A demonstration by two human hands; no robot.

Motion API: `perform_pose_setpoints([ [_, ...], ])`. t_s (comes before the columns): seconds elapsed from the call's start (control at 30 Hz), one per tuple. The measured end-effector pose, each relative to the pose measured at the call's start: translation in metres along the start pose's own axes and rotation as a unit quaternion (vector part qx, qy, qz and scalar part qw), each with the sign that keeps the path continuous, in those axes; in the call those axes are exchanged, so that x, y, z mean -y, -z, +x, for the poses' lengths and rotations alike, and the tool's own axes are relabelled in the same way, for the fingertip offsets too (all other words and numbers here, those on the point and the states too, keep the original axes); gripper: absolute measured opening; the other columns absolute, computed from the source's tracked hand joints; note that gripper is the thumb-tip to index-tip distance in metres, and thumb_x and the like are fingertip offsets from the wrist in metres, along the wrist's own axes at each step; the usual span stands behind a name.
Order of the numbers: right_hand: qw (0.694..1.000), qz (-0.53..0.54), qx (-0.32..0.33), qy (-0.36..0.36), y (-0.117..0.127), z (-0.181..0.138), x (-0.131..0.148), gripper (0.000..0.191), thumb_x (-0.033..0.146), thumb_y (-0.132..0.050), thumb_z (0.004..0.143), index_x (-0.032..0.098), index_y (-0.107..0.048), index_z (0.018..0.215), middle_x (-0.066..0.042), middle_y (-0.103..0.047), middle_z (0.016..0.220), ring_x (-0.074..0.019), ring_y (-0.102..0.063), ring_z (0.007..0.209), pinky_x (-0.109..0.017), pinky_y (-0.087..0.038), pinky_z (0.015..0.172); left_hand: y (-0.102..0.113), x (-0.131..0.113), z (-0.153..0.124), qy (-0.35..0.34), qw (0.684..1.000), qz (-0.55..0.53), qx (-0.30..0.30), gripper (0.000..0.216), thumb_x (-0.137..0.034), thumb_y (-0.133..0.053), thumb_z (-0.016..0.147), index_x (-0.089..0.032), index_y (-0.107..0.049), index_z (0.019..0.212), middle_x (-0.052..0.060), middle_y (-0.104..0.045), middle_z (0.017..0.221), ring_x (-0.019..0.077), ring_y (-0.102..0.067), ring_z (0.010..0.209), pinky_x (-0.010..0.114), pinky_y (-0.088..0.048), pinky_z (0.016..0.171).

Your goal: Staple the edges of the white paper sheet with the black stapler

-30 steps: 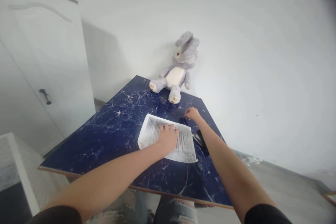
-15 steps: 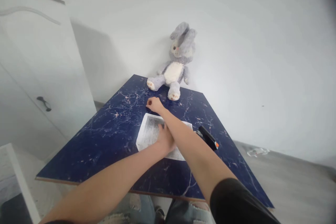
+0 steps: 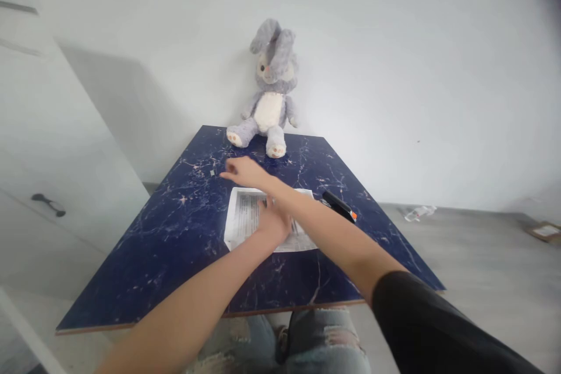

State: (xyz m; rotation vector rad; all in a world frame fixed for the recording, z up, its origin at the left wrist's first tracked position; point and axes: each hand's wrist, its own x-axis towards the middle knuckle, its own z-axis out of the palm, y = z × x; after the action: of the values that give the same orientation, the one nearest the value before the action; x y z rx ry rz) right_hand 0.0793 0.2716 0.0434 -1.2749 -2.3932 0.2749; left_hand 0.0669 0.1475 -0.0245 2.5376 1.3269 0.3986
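My left hand (image 3: 272, 221) lies on a printed white sheet of paper (image 3: 241, 216), its fingers spread over the text. Crossing above the left hand, my right arm reaches to the far left of the sheet. There my right hand (image 3: 244, 171) is over the table, fingers loosely curled and thumb apart, with nothing visible in it. A small pale fleck (image 3: 213, 173) rests on the table just left of those fingers. Beside the sheet's right edge is a long black object (image 3: 338, 205) with an orange end, partly behind my right forearm.
A grey plush rabbit (image 3: 269, 108) sits at the back of the dark blue marbled table (image 3: 170, 257), against the wall. A white cabinet (image 3: 48, 146) stands at left. Clear plastic packaging (image 3: 419, 213) and a brown box (image 3: 546, 231) lie on the floor at right.
My right hand has moved left and its thumb has come apart from the fingers. The pale fleck now shows beside it. My left hand stays on the paper. The view has shifted right.
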Motion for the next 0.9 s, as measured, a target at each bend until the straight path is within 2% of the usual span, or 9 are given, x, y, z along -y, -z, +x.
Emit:
perform_pose_setpoints([
  [0.07, 0.999, -0.011, -0.045, 0.004, 0.036, -0.055, -0.019, 0.040, 0.054, -0.058, 0.102, 0.018, -0.066, 0.086, -0.002, -0.069, 0.079, -0.0144, -0.057, 0.069, -0.027, -0.038, 0.067, -0.003, -0.002, -0.003, 0.022, 0.999, 0.033, -0.010, 0.049, -0.030, -0.045, 0.103, -0.018, -0.056, 0.149, 0.022, -0.047, 0.156, 0.0502, -0.037, 0.142, 0.072, -0.029, 0.111],
  [0.2, 0.984, -0.084, -0.132, -0.083, 0.091, -0.169, -0.079, 0.045, 0.057, -0.055, 0.101, 0.019, -0.064, 0.078, -0.005, -0.067, 0.075, -0.0187, -0.059, 0.072, -0.031, -0.042, 0.071, 0.001, -0.004, -0.003, 0.035, 0.996, 0.079, 0.015, 0.050, -0.034, -0.043, 0.104, -0.018, -0.055, 0.150, 0.021, -0.047, 0.156, 0.0480, -0.041, 0.141, 0.070, -0.033, 0.111],
  [0.27, 0.983, -0.059, -0.130, -0.118, 0.097, -0.216, -0.107, 0.038, 0.058, -0.060, 0.097, 0.020, -0.067, 0.097, -0.009, -0.073, 0.093, -0.0240, -0.066, 0.086, -0.035, -0.048, 0.078, 0.011, 0.002, 0.000, 0.027, 0.996, 0.073, 0.050, 0.054, -0.038, -0.047, 0.103, -0.018, -0.052, 0.153, 0.021, -0.044, 0.159, 0.0473, -0.038, 0.145, 0.068, -0.033, 0.113],
  [0.33, 0.988, -0.030, -0.069, -0.138, 0.091, -0.252, -0.125, 0.046, 0.056, -0.072, 0.087, 0.021, -0.065, 0.116, -0.011, -0.074, 0.111, -0.0281, -0.069, 0.095, -0.039, -0.052, 0.082, 0.026, 0.015, 0.003, -0.005, 0.991, 0.054, 0.120, 0.065, -0.046, -0.057, 0.098, -0.020, -0.048, 0.157, 0.020, -0.036, 0.166, 0.0463, -0.032, 0.151, 0.067, -0.029, 0.117],
  [0.4, 0.987, -0.006, -0.037, -0.158, 0.080, -0.276, -0.135, 0.049, 0.048, -0.072, 0.087, 0.021, -0.062, 0.126, -0.011, -0.075, 0.112, -0.0290, -0.071, 0.093, -0.040, -0.053, 0.081, 0.040, 0.029, 0.006, -0.044, 0.977, 0.034, 0.206, 0.084, -0.053, -0.072, 0.087, -0.029, -0.041, 0.161, 0.015, -0.023, 0.173, 0.0438, -0.020, 0.158, 0.067, -0.023, 0.122],
  [0.53, 0.967, 0.011, -0.120, -0.225, 0.078, -0.290, -0.139, 0.032, 0.043, -0.063, 0.092, 0.021, -0.065, 0.114, -0.007, -0.075, 0.092, -0.0258, -0.070, 0.079, -0.037, -0.051, 0.072, 0.047, 0.038, 0.013, -0.063, 0.978, 0.009, 0.196, 0.095, -0.055, -0.085, 0.073, -0.036, -0.047, 0.157, 0.011, -0.029, 0.171, 0.0435, -0.021, 0.158, 0.068, -0.022, 0.122],
  [0.67, 0.932, 0.038, -0.248, -0.260, 0.102, -0.269, -0.132, 0.032, 0.048, -0.069, 0.087, 0.019, -0.068, 0.101, -0.006, -0.074, 0.086, -0.0241, -0.066, 0.075, -0.034, -0.047, 0.067, 0.025, 0.017, 0.016, -0.087, 0.985, -0.036, 0.145, 0.090, -0.061, -0.086, 0.070, -0.032, -0.057, 0.150, 0.012, -0.040, 0.166, 0.0444, -0.027, 0.155, 0.068, -0.024, 0.121],
  [0.8, 0.948, 0.149, -0.216, -0.180, 0.107, -0.239, -0.121, 0.026, 0.039, -0.071, 0.087, 0.020, -0.069, 0.105, -0.005, -0.076, 0.098, -0.0240, -0.069, 0.088, -0.034, -0.050, 0.076, 0.002, 0.014, 0.023, -0.090, 0.982, -0.147, 0.070, 0.083, -0.051, -0.094, 0.061, -0.024, -0.065, 0.135, 0.014, -0.051, 0.156, 0.0426, -0.041, 0.148, 0.063, -0.030, 0.121],
  [0.9, 0.969, 0.181, -0.124, -0.111, 0.090, -0.227, -0.115, 0.019, 0.035, -0.073, 0.086, 0.020, -0.070, 0.097, -0.002, -0.074, 0.091, -0.0203, -0.067, 0.081, -0.031, -0.049, 0.073, -0.005, 0.033, 0.033, -0.025, 0.949, -0.315, -0.016, 0.037, -0.025, -0.075, 0.082, -0.019, -0.068, 0.117, 0.014, -0.065, 0.138, 0.0308, -0.062, 0.128, 0.051, -0.045, 0.113],
])
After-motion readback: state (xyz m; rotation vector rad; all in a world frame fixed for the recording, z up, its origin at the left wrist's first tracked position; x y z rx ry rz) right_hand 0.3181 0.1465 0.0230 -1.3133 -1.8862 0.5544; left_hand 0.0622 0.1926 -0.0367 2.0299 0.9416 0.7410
